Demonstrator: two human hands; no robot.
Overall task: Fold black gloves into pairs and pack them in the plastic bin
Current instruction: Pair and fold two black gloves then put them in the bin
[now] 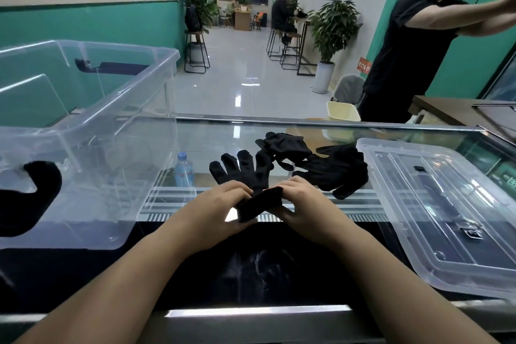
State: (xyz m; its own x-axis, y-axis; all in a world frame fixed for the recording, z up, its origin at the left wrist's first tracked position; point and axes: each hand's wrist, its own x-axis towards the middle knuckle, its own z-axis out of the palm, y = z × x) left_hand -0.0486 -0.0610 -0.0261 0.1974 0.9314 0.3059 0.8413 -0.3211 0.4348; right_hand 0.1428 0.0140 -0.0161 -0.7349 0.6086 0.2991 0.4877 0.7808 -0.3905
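A black glove [245, 173] lies flat on the glass counter with its fingers pointing away from me. Its cuff end [258, 204] is turned up and gripped by both hands. My left hand [220, 204] pinches the cuff from the left, my right hand [301, 201] from the right. More black gloves [332, 170] lie in a loose heap just behind my right hand. The clear plastic bin [111, 109] stands at the left, with a black handle clip [30, 195] on its near wall.
The bin's clear lid [435, 209] lies on the counter at the right. A water bottle [184, 170] shows under the glass top. A person in black stands beyond the counter at the right, next to a cream tub [343, 112]. Stools and potted plants are farther back.
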